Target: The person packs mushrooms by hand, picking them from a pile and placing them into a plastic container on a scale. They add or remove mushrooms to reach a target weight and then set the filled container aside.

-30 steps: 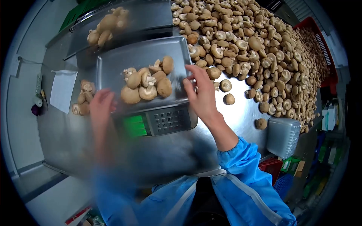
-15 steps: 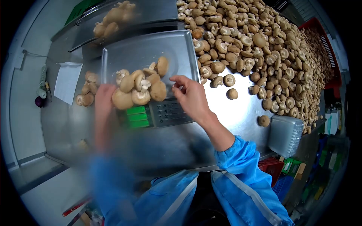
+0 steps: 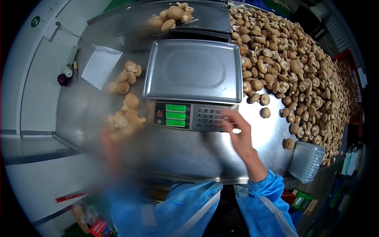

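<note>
A bare steel weighing tray (image 3: 193, 71) tops the scale, whose green display (image 3: 175, 115) is lit above the bench. My right hand (image 3: 239, 132) hovers over the right side of the keypad (image 3: 207, 117), fingers apart and holding nothing. To the left of the scale, my left hand (image 3: 110, 148) is smeared by motion beside a blurred cluster of mushrooms (image 3: 125, 124); its fingers cannot be made out. Just beyond that cluster lies another small group of mushrooms (image 3: 128, 75).
A large heap of mushrooms (image 3: 300, 79) covers the bench's right side. Clear plastic trays (image 3: 306, 162) stand at the right front edge. White paper (image 3: 102, 65) lies at left. More mushrooms (image 3: 173, 16) sit behind the scale. A red crate (image 3: 349, 67) is far right.
The mushroom cluster has gone from the weighing tray to the bench at left, along with my left hand. My right hand has moved down to the keypad. The camera view has shifted.
</note>
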Demonstrator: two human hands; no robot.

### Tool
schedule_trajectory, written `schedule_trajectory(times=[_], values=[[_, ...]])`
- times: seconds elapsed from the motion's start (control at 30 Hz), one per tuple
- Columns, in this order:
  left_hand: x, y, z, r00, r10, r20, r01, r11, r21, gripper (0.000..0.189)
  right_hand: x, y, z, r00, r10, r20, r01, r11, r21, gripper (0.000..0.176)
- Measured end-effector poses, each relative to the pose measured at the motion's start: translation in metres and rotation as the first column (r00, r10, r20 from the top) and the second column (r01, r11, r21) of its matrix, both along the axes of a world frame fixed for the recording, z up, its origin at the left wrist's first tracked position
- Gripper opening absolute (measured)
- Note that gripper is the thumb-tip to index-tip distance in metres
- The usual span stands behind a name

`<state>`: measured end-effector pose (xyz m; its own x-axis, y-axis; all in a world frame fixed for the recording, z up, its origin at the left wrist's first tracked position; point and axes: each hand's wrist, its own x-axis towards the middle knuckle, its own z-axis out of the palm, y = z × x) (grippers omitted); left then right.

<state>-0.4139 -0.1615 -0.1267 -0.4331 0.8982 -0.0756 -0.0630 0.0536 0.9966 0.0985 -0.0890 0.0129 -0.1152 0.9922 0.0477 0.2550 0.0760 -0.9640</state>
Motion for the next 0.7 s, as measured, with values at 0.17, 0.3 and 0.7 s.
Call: schedule_trajectory(times=[0.17,0.3,0.7], values=[[-0.005,-0.002,-0.029,0.917,0.252,0.311,-0.221,0.966,-0.132,0.019,0.167,-0.030,0.011,0.750,-0.510,0.421,0.027,0.660,0.751,0.030],[-0.013,0.008,-0.039,0.904,0.307,0.297,-0.242,0.941,-0.238,0.026,0.292,-0.096,0.051,0.091,-0.768,0.634,0.200,0.638,0.744,0.046],[-0.069,0.038,-0.036,0.944,0.323,0.069,-0.240,0.815,-0.528,0.026,0.370,-0.220,0.021,0.294,-0.627,0.722,0.726,0.637,0.258,0.070]])
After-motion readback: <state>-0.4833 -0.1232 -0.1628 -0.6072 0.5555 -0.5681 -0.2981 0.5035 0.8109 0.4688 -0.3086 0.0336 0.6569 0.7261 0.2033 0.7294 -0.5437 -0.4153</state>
